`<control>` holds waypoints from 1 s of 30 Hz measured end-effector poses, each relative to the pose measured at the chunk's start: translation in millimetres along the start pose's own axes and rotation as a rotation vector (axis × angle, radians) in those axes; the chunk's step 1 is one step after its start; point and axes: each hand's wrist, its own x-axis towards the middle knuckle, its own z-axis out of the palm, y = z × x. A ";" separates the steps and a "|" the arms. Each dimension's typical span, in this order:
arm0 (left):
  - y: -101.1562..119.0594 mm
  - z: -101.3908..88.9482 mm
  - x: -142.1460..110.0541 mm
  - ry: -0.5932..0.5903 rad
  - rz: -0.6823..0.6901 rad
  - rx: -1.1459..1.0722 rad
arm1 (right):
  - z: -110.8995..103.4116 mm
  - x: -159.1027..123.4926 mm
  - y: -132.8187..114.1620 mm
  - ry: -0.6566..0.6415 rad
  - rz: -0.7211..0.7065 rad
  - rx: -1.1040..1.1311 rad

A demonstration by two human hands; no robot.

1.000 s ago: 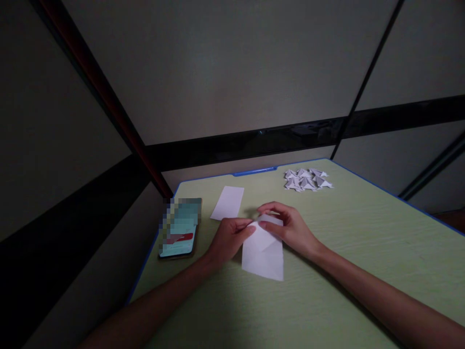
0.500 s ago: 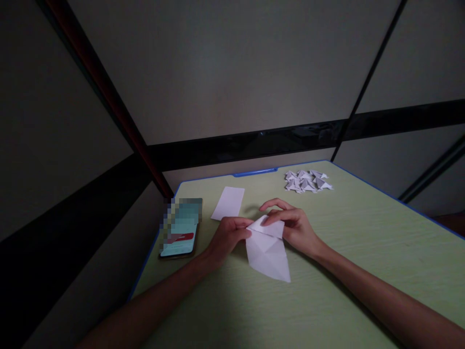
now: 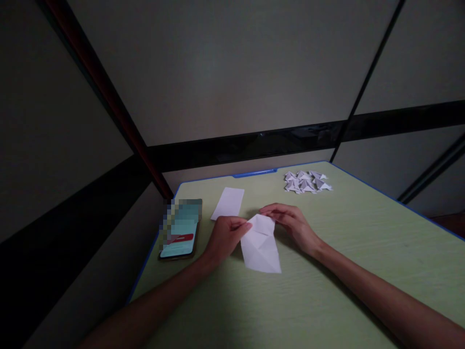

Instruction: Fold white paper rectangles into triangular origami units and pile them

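A white sheet of paper, creased and partly folded, lies in the middle of the green table. My left hand pinches its upper left corner with closed fingers. My right hand grips the paper's upper right edge, fingers curled over the folded flap. Both forearms reach in from the lower edge of the view.
A flat white paper rectangle lies behind my left hand. A phone with a lit screen rests at the table's left edge. Several small folded paper pieces are piled at the far right. Dark walls surround the blue-rimmed table.
The paper has turned and shifted slightly left between my hands, and its top flap has been folded down further. Both hands stayed at its upper edge.
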 end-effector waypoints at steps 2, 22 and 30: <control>0.2 1.8 -1.5 -0.006 0.011 0.022 | 3.7 -0.8 -0.9 0.011 0.024 -0.098; -7.9 -2.2 3.9 -0.060 0.070 0.093 | -3.2 4.2 2.0 0.039 0.299 0.387; -2.4 0.3 1.4 -0.122 0.070 0.059 | -5.3 1.3 -4.2 -0.186 0.422 0.502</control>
